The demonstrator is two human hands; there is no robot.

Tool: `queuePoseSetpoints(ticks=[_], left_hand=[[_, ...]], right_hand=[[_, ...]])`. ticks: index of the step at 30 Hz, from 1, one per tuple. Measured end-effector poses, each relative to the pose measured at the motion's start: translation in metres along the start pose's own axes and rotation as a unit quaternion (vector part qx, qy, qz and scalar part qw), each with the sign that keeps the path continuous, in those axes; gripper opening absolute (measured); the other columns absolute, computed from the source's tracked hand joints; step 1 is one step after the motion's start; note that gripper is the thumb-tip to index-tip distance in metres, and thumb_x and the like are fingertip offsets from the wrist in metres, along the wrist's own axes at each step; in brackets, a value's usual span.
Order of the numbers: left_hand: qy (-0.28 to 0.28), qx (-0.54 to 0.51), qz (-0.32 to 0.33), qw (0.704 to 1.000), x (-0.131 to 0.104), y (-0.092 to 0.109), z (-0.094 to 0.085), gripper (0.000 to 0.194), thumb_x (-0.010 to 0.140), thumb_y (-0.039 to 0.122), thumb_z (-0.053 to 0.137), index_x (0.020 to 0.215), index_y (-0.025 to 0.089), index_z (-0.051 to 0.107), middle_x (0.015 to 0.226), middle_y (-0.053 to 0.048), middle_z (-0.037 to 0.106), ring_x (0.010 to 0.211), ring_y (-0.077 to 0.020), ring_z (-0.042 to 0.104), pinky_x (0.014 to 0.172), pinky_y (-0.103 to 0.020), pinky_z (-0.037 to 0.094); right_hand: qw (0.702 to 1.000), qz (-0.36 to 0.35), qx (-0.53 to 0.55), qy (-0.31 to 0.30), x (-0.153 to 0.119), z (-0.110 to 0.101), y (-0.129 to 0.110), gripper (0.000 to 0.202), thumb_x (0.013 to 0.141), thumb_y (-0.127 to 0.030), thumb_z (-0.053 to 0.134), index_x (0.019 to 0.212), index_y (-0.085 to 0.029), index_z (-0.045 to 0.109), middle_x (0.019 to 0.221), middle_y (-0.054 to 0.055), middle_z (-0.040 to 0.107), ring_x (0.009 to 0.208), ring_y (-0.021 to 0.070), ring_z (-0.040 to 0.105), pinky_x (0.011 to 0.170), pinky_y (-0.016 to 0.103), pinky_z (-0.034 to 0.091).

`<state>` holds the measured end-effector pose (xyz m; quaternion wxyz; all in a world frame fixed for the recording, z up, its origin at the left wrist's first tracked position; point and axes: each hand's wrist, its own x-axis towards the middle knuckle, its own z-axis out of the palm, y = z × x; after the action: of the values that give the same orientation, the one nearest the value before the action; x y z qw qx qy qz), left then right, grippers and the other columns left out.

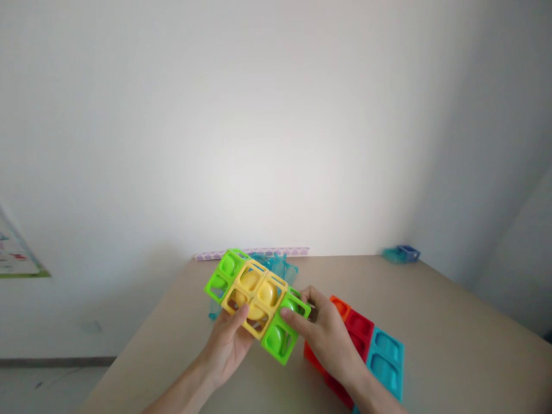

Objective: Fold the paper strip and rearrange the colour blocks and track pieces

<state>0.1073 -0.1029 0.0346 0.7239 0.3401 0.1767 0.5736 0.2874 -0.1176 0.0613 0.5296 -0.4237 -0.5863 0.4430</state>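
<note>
Green-and-yellow openwork plastic block (257,296), held above the beige desk (452,322) nearer its left edge: I'd expect it light, stiff, slick. My left hand (228,345) pinches its yellow frame, my right hand (328,330) a green end; rims suit the grip.

Joined row of green and yellow hollow blocks (259,309), held aloft
Yellow cells (268,292) fill the middle, bright green ends (276,340) flank them, all with rounded openings; it slants down rightward above the tabletop (435,322), nearer its left edge.
</note>
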Motion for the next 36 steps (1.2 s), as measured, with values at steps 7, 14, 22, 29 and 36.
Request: queuePoseSetpoints(ticks=[7,14,22,29,36], left_hand=[[0.063,0.049,-0.014,0.997,0.002,0.003,-0.008,0.054,0.078,0.024,0.07,0.129,0.021,0.054,0.113,-0.01,0.071,0.101,-0.0284,0.067,0.088,-0.04,0.053],[0.041,0.122,-0.162,0.978,0.005,0.01,-0.023,0.04,0.07,0.027,0.075,0.107,0.013,0.069,0.095,-0.013,0.075,0.084,-0.0318,0.071,0.076,-0.041,0.056],[-0.066,0.219,-0.167,0.959,0.004,0.003,-0.02,0.038,0.072,0.032,0.076,0.106,0.015,0.069,0.096,-0.013,0.074,0.085,-0.0296,0.07,0.077,-0.039,0.054],[-0.121,0.244,-0.16,0.949,0.001,0.005,-0.02,0.037,0.074,0.032,0.074,0.108,0.018,0.067,0.098,-0.011,0.072,0.085,-0.0256,0.068,0.076,-0.034,0.052],[-0.131,0.261,-0.263,0.919,-0.004,0.019,-0.023,0.04,0.069,0.035,0.076,0.104,0.018,0.07,0.09,-0.008,0.072,0.08,-0.0237,0.068,0.073,-0.032,0.051]], right_hand=[[0.994,-0.059,-0.092,0.025,0.002,-0.015,-0.011,0.036,0.086,-0.047,0.059,0.11,-0.021,0.053,0.104,0.008,0.065,0.095,0.0214,0.063,0.081,0.034,0.052],[0.858,0.017,-0.501,0.113,-0.014,-0.08,0.014,0.052,0.084,-0.052,0.055,0.124,-0.019,0.06,0.117,0.018,0.063,0.108,0.0372,0.058,0.096,0.058,0.038],[0.804,-0.059,-0.591,-0.031,-0.04,-0.08,0.025,0.051,0.093,-0.052,0.04,0.135,-0.024,0.052,0.133,0.015,0.052,0.122,0.034,0.046,0.105,0.056,0.031],[0.842,-0.088,-0.526,-0.087,-0.037,-0.085,0.011,0.052,0.091,-0.051,0.047,0.135,-0.024,0.051,0.136,0.013,0.05,0.126,0.032,0.042,0.109,0.052,0.028],[0.851,-0.146,-0.453,-0.222,-0.021,-0.105,0.003,0.058,0.088,-0.041,0.055,0.14,-0.019,0.043,0.141,0.013,0.048,0.131,0.0285,0.042,0.115,0.05,0.02]])
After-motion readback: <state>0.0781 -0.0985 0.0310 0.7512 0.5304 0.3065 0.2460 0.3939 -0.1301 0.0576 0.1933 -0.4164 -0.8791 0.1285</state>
